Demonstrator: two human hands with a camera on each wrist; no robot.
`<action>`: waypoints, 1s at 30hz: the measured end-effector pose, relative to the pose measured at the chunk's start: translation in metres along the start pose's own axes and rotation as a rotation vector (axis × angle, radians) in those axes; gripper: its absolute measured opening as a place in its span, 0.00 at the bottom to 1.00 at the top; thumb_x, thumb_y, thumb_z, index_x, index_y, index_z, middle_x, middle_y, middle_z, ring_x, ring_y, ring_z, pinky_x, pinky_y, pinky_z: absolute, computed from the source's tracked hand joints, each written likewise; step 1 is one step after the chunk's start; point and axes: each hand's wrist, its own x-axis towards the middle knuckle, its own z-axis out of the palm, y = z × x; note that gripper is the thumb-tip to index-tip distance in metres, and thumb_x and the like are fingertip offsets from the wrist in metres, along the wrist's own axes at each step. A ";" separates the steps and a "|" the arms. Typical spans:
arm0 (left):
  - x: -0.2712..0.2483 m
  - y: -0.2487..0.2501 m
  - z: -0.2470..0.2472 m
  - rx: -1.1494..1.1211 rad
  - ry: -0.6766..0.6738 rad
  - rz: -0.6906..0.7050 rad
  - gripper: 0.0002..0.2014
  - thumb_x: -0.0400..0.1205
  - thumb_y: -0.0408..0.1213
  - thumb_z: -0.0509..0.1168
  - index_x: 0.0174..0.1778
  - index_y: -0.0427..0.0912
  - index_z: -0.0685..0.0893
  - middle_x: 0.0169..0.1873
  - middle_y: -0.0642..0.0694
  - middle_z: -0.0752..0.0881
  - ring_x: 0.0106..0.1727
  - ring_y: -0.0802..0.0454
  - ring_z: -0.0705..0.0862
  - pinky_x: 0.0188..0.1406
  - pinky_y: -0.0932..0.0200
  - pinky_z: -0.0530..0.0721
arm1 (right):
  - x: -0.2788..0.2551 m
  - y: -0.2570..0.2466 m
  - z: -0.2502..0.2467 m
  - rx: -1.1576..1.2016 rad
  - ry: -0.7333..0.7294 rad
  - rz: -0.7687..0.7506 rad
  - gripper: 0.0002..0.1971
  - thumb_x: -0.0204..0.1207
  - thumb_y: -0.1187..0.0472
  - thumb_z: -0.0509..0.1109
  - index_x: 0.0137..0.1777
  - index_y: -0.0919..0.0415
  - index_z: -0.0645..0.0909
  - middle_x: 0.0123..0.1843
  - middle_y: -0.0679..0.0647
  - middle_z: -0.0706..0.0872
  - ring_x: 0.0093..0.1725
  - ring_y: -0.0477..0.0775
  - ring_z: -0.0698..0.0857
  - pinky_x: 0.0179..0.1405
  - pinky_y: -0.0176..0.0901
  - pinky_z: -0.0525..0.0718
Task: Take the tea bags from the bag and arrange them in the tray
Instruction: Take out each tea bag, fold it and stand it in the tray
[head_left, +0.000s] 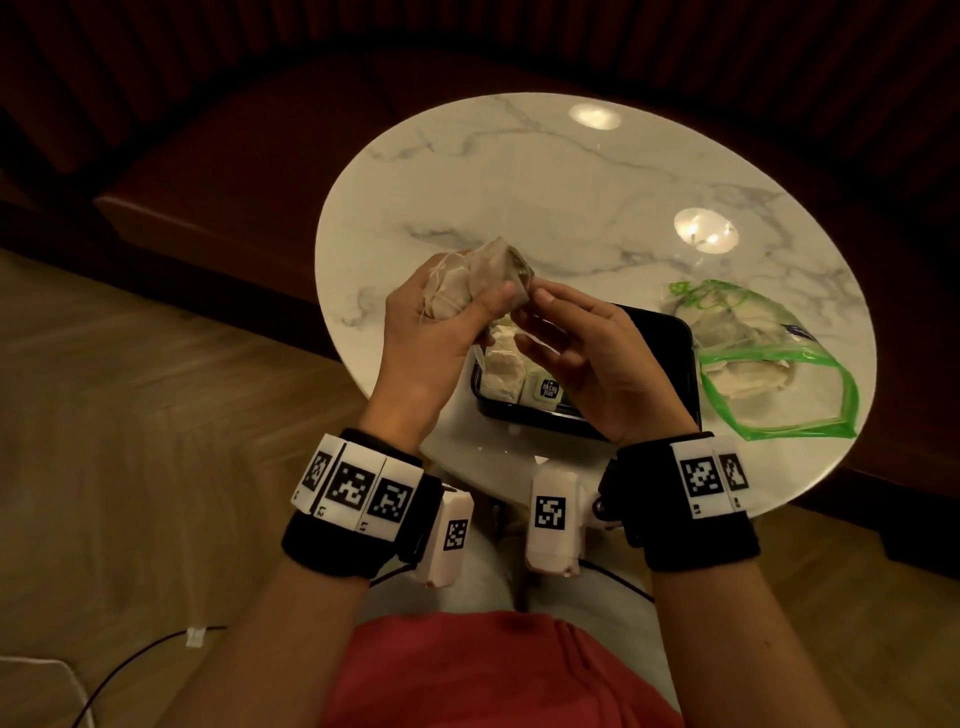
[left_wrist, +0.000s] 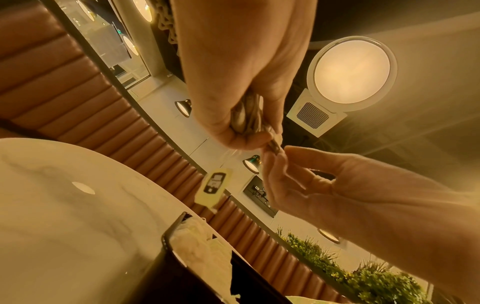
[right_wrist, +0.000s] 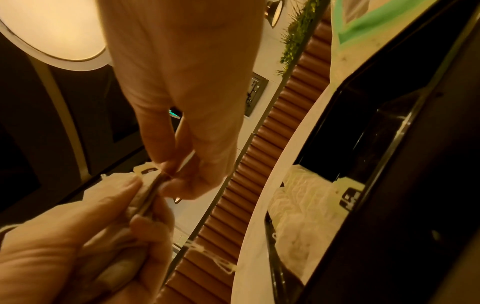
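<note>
My left hand (head_left: 457, 312) grips a bundle of pale tea bags (head_left: 470, 273) with loose strings, raised above the table's left side. My right hand (head_left: 530, 312) pinches the bundle's right edge between thumb and fingertips. The left wrist view shows the bundle (left_wrist: 246, 117) in the left hand's grip and one paper tag (left_wrist: 213, 187) dangling below. A black tray (head_left: 670, 332) lies under my hands and holds a few tea bags (head_left: 501, 371) at its left end. To the right lies the green-edged plastic bag (head_left: 769, 364), open, with more tea bags inside.
The round marble table (head_left: 545, 182) has bare surface at the back and left. A dark red padded bench (head_left: 234, 171) curves behind it. Wooden floor and cables lie to the left. The tray's right part (right_wrist: 389, 144) is bare.
</note>
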 end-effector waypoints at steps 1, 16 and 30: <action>0.000 0.000 0.001 -0.018 0.013 0.002 0.11 0.78 0.32 0.74 0.55 0.38 0.85 0.48 0.37 0.90 0.46 0.49 0.89 0.37 0.59 0.87 | 0.001 0.000 0.001 -0.002 -0.004 0.013 0.11 0.82 0.66 0.65 0.60 0.62 0.85 0.48 0.52 0.90 0.50 0.47 0.88 0.49 0.38 0.86; 0.000 0.000 0.001 -0.001 0.111 0.077 0.13 0.79 0.29 0.73 0.58 0.31 0.84 0.45 0.42 0.89 0.42 0.59 0.87 0.35 0.67 0.83 | 0.002 0.006 0.004 -0.306 0.024 -0.170 0.10 0.84 0.64 0.64 0.58 0.57 0.86 0.45 0.52 0.91 0.49 0.50 0.87 0.47 0.39 0.81; -0.001 0.001 0.002 0.010 0.060 0.087 0.12 0.78 0.31 0.74 0.56 0.33 0.85 0.44 0.41 0.89 0.41 0.56 0.87 0.36 0.65 0.83 | -0.002 0.004 0.003 -0.241 0.042 -0.161 0.10 0.78 0.65 0.71 0.57 0.64 0.86 0.42 0.56 0.92 0.42 0.49 0.88 0.42 0.38 0.83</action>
